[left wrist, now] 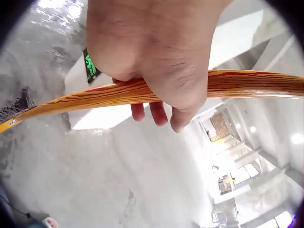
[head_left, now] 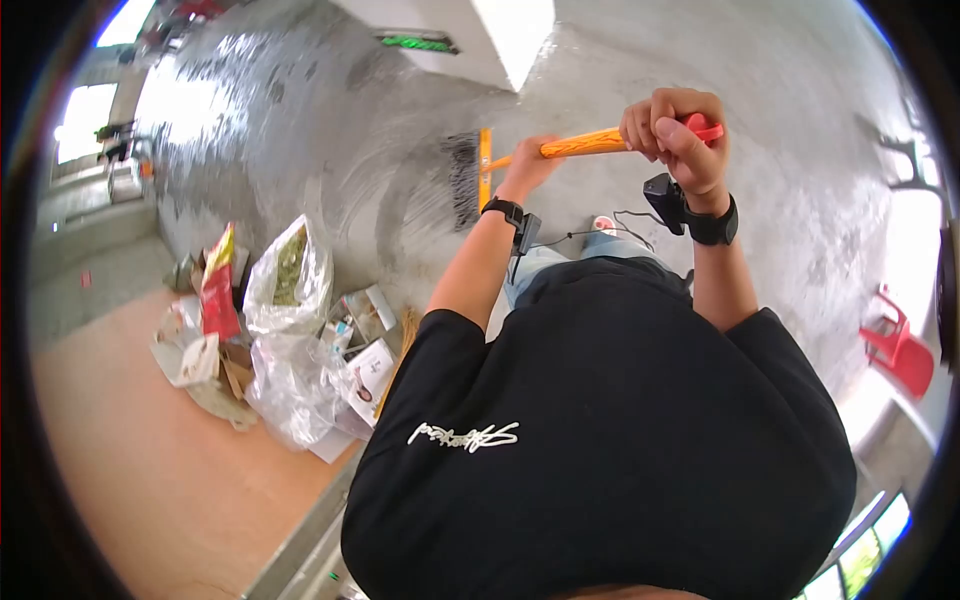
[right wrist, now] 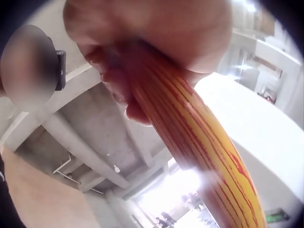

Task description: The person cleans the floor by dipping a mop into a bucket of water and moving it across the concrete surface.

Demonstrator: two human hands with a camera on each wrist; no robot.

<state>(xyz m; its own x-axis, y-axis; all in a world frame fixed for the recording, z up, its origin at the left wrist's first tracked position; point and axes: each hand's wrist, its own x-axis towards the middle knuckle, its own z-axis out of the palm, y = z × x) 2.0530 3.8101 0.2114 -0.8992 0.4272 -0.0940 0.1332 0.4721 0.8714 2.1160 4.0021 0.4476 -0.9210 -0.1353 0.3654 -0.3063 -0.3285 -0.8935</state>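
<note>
A push broom with an orange wood-grain handle point(head_left: 585, 143) reaches across the head view. Its yellow head point(head_left: 486, 150) carries dark bristles point(head_left: 462, 185) against the wet grey floor. My left hand point(head_left: 530, 166) grips the handle lower down, nearer the head. In the left wrist view, the fingers of that hand point(left wrist: 156, 52) wrap over the shaft and their tips show below it. My right hand point(head_left: 680, 135) holds the upper end, with the red end cap point(head_left: 706, 127) showing beside the thumb. The right wrist view shows the striped shaft point(right wrist: 204, 137) running out of that fist.
A white pillar point(head_left: 480, 40) with a green sign stands ahead of the broom. To the left lie a clear plastic bag point(head_left: 290, 285), a red and yellow bag point(head_left: 219, 290) and cardboard boxes point(head_left: 368, 312). A red chair point(head_left: 898, 350) is at the far right.
</note>
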